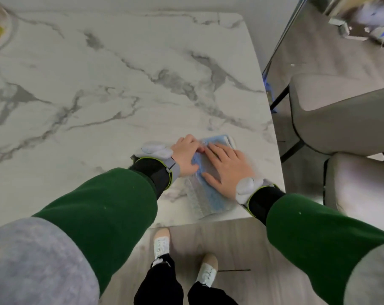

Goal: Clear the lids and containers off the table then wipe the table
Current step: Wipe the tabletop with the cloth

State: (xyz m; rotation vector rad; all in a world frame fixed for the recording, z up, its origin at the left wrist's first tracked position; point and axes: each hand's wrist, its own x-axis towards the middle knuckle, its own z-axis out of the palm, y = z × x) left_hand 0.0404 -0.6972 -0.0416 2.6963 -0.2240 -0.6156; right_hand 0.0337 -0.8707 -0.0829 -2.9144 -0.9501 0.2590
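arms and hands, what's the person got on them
Dark green sleeves cover both arms, the left sleeve and the right sleeve, with grey fabric higher up. Each wrist carries a black cuff edged in yellow-green and a rounded white device: left device, right device. A grey strap wraps the left wrist. The left hand and right hand are bare, no gloves.

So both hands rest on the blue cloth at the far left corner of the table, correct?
Not the far left corner: the head view shows the left hand and right hand on the blue cloth at the near right corner of the table.
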